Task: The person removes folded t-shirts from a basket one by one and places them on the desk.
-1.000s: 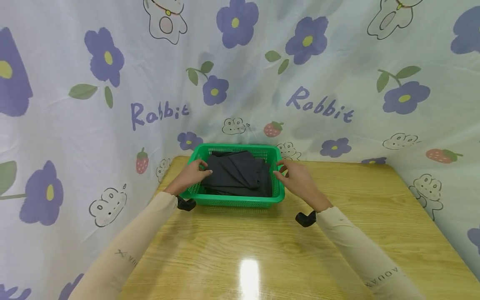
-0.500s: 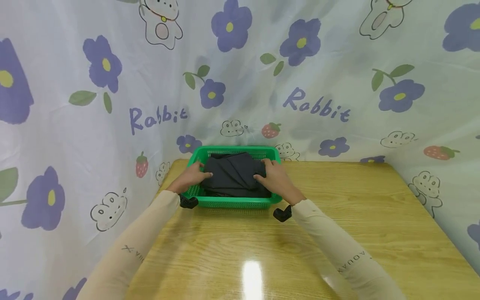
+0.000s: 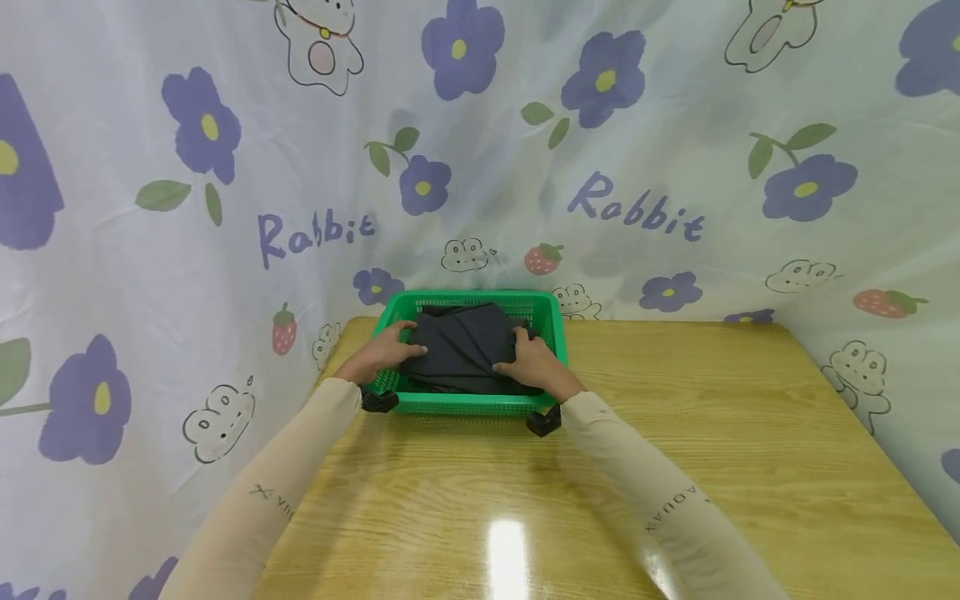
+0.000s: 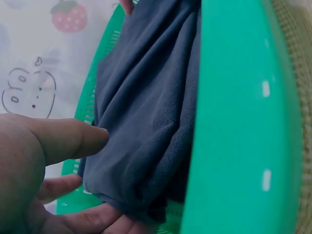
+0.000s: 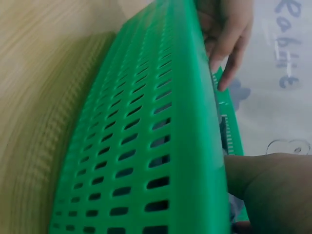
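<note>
A folded dark grey cloth [image 3: 465,343] lies inside a green plastic basket [image 3: 480,400] near the back of the table. At the cloth's left end is my left hand [image 3: 386,348]; in the left wrist view its thumb [image 4: 78,141] lies over the edge and the fingertips tuck beneath the cloth. My right hand [image 3: 536,364] reaches over the basket's right side and holds the cloth's right part between thumb and fingers. In the right wrist view the basket's wall [image 5: 131,131] hides most of that hold. What kind of cloth item it is cannot be made out.
The basket stands on a wooden table [image 3: 675,400], close to a white curtain [image 3: 480,167] with flowers and rabbits at the back. The curtain also hangs along the left and right sides. A bright reflection lies on the table's front part.
My right hand has moved left from beside the basket's right rim onto the cloth inside. The left hand has settled at the cloth's left end. The basket stands in the same place.
</note>
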